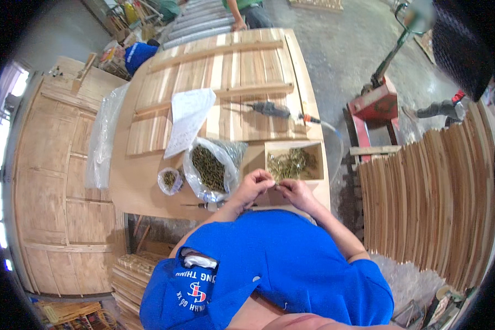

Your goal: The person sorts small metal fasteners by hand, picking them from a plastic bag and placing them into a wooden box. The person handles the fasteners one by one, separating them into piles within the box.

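My left hand (254, 184) and my right hand (292, 190) meet fingertip to fingertip over the near edge of the wooden workbench (143, 187), pinching a small dark screw (275, 185) between them. Just beyond my hands stands a small wooden box (293, 161) full of screws. To the left of it lies an open clear plastic bag of dark screws (210, 168), with a smaller bag of screws (170, 179) beside it. My blue shirt fills the lower middle of the view.
A slatted wooden panel (225, 82) lies on the bench with a power drill (269, 110) and a sheet of paper (188, 118) on it. Stacked curved wooden slats (429, 203) stand at right, a red machine (375, 107) behind. Another person stands at the bench's far end (247, 14).
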The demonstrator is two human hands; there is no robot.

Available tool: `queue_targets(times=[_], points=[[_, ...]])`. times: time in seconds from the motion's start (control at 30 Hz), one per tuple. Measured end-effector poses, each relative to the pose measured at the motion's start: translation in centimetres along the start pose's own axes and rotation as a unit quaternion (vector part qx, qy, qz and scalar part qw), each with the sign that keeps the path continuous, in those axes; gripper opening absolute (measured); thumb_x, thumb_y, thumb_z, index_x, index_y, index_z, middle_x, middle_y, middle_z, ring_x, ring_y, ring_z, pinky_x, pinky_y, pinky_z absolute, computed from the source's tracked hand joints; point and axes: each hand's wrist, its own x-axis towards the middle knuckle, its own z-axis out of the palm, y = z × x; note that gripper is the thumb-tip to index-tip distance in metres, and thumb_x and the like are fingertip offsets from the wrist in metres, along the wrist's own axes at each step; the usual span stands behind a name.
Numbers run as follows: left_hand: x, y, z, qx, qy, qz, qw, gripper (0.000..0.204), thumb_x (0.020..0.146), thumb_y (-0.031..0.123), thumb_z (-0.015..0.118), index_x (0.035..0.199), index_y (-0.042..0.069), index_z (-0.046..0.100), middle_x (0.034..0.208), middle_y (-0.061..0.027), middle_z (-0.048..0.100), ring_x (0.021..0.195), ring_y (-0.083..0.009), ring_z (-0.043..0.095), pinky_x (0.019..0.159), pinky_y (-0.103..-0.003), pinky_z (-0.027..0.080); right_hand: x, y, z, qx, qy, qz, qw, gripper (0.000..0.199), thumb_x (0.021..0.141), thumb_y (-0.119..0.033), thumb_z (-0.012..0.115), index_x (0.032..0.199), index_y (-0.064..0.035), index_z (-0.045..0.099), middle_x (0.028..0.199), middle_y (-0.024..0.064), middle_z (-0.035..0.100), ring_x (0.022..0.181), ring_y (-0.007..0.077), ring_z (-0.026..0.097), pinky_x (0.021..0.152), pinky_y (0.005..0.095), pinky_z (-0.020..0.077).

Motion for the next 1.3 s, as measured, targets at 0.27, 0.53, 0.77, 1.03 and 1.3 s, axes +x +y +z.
queue_targets(times=[0.27, 0.53, 0.77, 1.03, 1.3], points=[[-1.3, 2.2, 1.6, 0.187, 0.017, 0.098, 0.977, 0.018, 0.081, 0.019, 0.065, 0.089, 0.003, 0.066, 0.081, 0.0014, 0.062, 0.074, -0.0051, 0.052, 0.068, -0.021, 0.043, 0.6, 1.0, 0.5, 0.018, 0.005, 0.015, 1.0, 0.026, 0.087, -0.024, 0.056, 0.082, 0.0014, 0.061, 0.059, 0.0069, 0.057, 0.053, 0.0114, 0.052, 0.05, 0.0282, 0.0428], [-1.2, 1.6, 0.6, 0.111, 0.003, 0.141, 0.984, 0.014, 0.079, 0.015, 0.068, 0.088, 0.004, 0.065, 0.078, 0.0025, 0.061, 0.071, -0.0045, 0.052, 0.066, -0.02, 0.042, -0.1, 0.2, -0.1, 0.402, -0.077, 0.106, 0.906, 0.02, 0.087, -0.021, 0.055, 0.085, -0.0018, 0.061, 0.064, 0.0008, 0.054, 0.055, 0.0073, 0.046, 0.05, 0.022, 0.0369], [-1.3, 1.7, 0.7, 0.256, -0.03, 0.133, 0.957, 0.014, 0.081, 0.019, 0.064, 0.088, 0.007, 0.065, 0.069, 0.0028, 0.058, 0.061, -0.0047, 0.048, 0.054, -0.022, 0.04, -0.7, 1.7, 0.8, 0.448, -0.076, 0.114, 0.884, 0.014, 0.088, -0.015, 0.051, 0.088, -0.0036, 0.059, 0.065, -0.0005, 0.053, 0.053, 0.0063, 0.043, 0.049, 0.0196, 0.0342], [-0.9, 4.4, 1.2, 0.58, 0.085, 0.3, 0.752, 0.023, 0.083, 0.029, 0.055, 0.075, 0.01, 0.062, 0.068, -0.01, 0.061, 0.063, -0.0262, 0.06, 0.055, -0.038, 0.046, -1.7, 0.5, 0.5, 0.418, 0.022, 0.094, 0.904, 0.01, 0.088, -0.009, 0.049, 0.09, 0.0, 0.053, 0.07, 0.0037, 0.055, 0.055, 0.0072, 0.048, 0.048, 0.021, 0.0385], [1.2, 4.5, 1.9, 0.665, 0.006, 0.252, 0.703, 0.022, 0.08, 0.031, 0.056, 0.077, 0.01, 0.06, 0.073, -0.0102, 0.063, 0.068, -0.0285, 0.061, 0.058, -0.041, 0.047, -2.2, 2.7, -0.2, 0.366, 0.022, 0.068, 0.928, 0.01, 0.088, -0.011, 0.055, 0.089, -0.001, 0.052, 0.069, 0.0037, 0.057, 0.056, 0.0081, 0.051, 0.051, 0.021, 0.0425]])
